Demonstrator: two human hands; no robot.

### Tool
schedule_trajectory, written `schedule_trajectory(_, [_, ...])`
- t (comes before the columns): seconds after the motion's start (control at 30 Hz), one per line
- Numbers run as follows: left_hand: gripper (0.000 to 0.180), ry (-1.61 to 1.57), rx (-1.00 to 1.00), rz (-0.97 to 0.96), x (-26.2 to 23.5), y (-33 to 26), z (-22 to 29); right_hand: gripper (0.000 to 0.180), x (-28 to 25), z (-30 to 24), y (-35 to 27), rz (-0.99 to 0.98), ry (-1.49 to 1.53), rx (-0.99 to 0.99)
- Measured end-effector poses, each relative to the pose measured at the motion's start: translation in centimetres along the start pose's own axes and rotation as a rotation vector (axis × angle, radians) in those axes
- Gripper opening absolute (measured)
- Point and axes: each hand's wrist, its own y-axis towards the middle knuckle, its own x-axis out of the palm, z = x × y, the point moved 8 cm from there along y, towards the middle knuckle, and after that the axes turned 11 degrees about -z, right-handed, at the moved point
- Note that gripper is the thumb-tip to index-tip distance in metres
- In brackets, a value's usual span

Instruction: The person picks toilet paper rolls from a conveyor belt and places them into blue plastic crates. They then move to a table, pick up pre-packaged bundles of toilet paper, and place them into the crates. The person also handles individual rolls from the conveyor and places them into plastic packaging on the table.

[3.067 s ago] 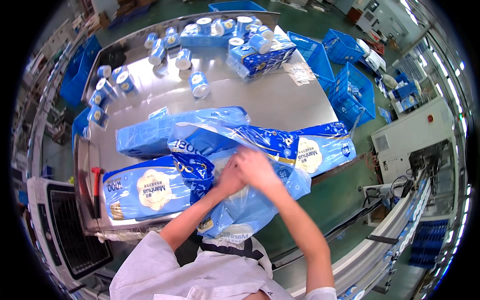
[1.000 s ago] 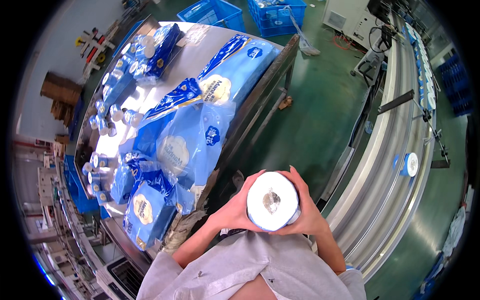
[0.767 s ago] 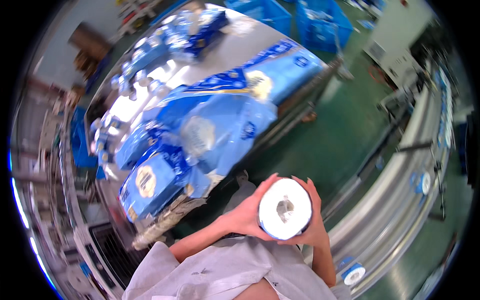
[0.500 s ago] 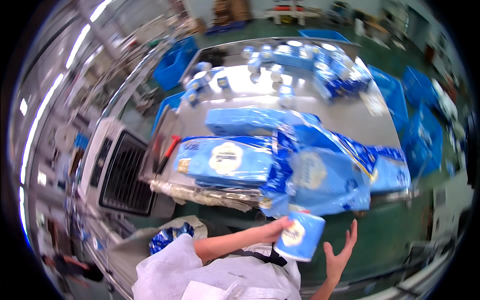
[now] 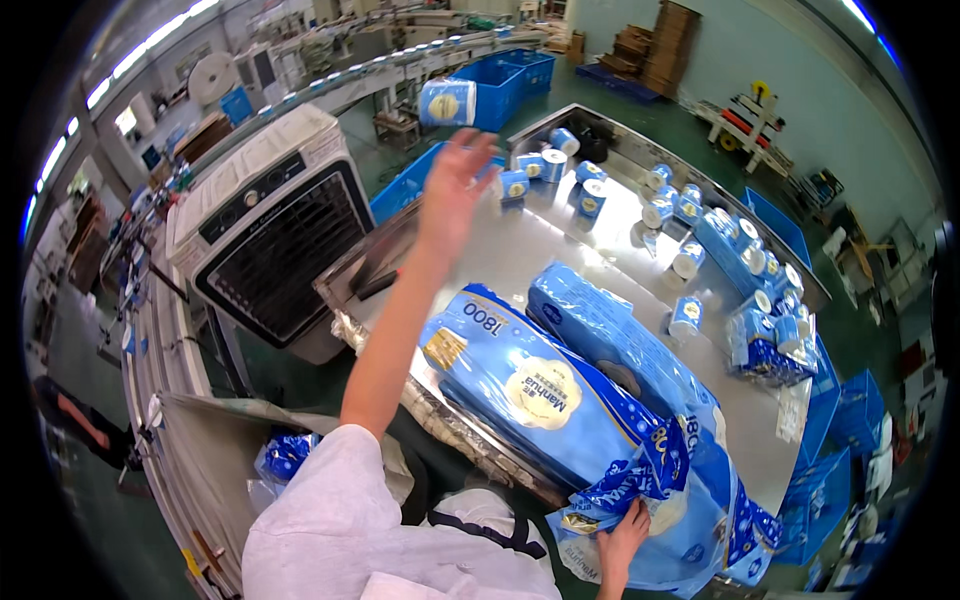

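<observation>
My left arm stretches far forward and to the left. The left hand [image 5: 455,180] is blurred, with its fingers apart and nothing in them. Just beyond its fingertips a blue-and-white wrapped paper roll [image 5: 447,103] hangs in the air, in front of blue crates. My right hand [image 5: 624,535] is low at the near edge of the table, its fingers closed on the crumpled film of a blue plastic bag [image 5: 690,530]. Left of that bag lies a full blue package [image 5: 520,385], with a second long blue package [image 5: 620,335] behind it.
A steel table [image 5: 560,235] carries several loose wrapped rolls [image 5: 592,198] and an open pack of rolls [image 5: 770,340]. To the left stands a white air cooler [image 5: 275,215]. Blue crates [image 5: 515,85] sit beyond the table's far left, others [image 5: 855,410] along its right.
The paper roll has left my left hand and is now airborne at the far left. My left arm has swung forward. My right hand has come onto the plastic bag. The view has turned left.
</observation>
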Motion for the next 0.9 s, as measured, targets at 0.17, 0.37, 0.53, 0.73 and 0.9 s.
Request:
schedule_trajectory(0.17, [0.054, 0.621, -0.433, -0.605, 5.7, -18.1, -13.6, 0.065, -0.3, -1.3, 4.4, -0.059, 0.080, 0.042])
schedule_trajectory(0.37, [0.101, 0.414, -0.720, -0.791, 14.0, -41.4, -16.6, 0.017, -1.4, -8.2, 3.8, -0.309, 1.229, -0.141])
schedule_trajectory(0.53, [0.063, 0.359, -0.691, -0.762, 14.5, -45.7, -16.7, 0.020, -2.9, -19.1, -1.0, -0.985, 0.664, -0.647])
schedule_trajectory(0.73, [0.043, 0.685, -0.504, -0.176, 10.5, -39.5, -3.7, 0.055, -14.3, -17.0, -5.0, -0.504, 0.221, -1.057])
schedule_trajectory(0.9, [0.032, 0.372, -0.470, 0.690, 6.7, -52.8, 8.5, 0.117, -6.6, -18.1, -1.9, -0.508, -0.250, -1.206])
